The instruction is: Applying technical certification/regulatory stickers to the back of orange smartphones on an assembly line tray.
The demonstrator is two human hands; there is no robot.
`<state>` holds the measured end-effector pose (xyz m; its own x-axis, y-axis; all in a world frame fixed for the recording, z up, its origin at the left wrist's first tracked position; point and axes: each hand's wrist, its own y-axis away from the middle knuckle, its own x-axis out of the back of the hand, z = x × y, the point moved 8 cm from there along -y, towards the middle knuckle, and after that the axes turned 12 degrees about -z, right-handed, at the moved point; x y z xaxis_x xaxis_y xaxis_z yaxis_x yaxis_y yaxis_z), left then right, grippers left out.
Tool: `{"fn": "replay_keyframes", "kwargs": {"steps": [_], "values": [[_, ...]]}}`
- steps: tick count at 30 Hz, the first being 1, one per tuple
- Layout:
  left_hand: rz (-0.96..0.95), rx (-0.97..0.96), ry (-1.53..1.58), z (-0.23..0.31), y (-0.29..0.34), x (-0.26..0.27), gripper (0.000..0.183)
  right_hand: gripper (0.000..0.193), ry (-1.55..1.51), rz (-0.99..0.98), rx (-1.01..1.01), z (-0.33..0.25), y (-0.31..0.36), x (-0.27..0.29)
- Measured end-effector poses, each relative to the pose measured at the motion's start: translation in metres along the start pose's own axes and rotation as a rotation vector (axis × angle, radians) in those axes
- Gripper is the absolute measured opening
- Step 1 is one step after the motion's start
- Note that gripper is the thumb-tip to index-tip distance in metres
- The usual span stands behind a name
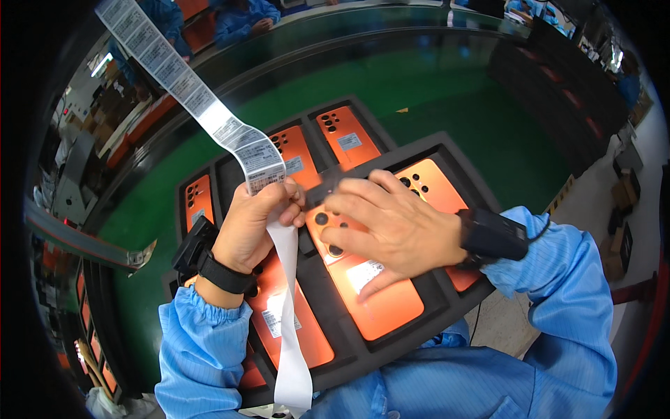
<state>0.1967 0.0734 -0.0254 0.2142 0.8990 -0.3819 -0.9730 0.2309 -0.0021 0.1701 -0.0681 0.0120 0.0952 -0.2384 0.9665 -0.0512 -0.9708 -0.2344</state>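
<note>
My left hand (255, 223) is closed around a long strip of printed labels (188, 94). The strip rises far up to the left, and its blank white backing (289, 349) hangs below my fist. Beneath my right hand (401, 230) lies an orange phone (391, 314), back side up. That hand's fingers are spread over the phone's camera end, and its thumb is by a silver-white label (364, 274) on the phone's back. A dark foam tray (380, 357) holds this phone and several others in recesses. Another labelled orange phone (310, 339) sits partly behind the backing.
Under and beyond the tray is a green work surface (293, 105). Farther phones (349, 140) lie in the tray's back part. Stacked dark trays (544, 98) stand at the far right. People in blue (244, 21) are across the line. A metal bar (84, 237) juts in at left.
</note>
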Motion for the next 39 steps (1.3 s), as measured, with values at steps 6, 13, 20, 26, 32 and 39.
{"fn": "replay_keyframes", "kwargs": {"steps": [6, 13, 20, 26, 32, 39], "values": [[-0.02, -0.026, 0.029, 0.001, 0.0, 0.005, 0.01, 0.096, 0.033, 0.176, -0.175, 0.032, -0.005, -0.004], [-0.146, -0.003, 0.053, 0.017, 0.012, -0.011, 0.02, 0.085, -0.832, -0.238, -0.125, -0.005, -0.001, 0.0], [-0.364, 0.061, 0.002, 0.023, 0.031, -0.058, 0.037, 0.033, -0.438, 0.505, 0.005, -0.009, 0.006, 0.073], [-0.434, 0.121, 0.008, 0.014, 0.038, -0.089, 0.037, 0.029, -0.235, 0.576, -0.109, -0.007, 0.003, 0.082], [-0.241, -0.002, 0.036, 0.025, 0.059, -0.094, 0.039, 0.015, -0.312, 0.589, 0.064, -0.019, -0.008, 0.074], [0.024, -0.037, 0.277, 0.005, 0.052, -0.084, 0.041, 0.021, 0.077, 0.683, 0.084, -0.036, 0.006, 0.075]]}}
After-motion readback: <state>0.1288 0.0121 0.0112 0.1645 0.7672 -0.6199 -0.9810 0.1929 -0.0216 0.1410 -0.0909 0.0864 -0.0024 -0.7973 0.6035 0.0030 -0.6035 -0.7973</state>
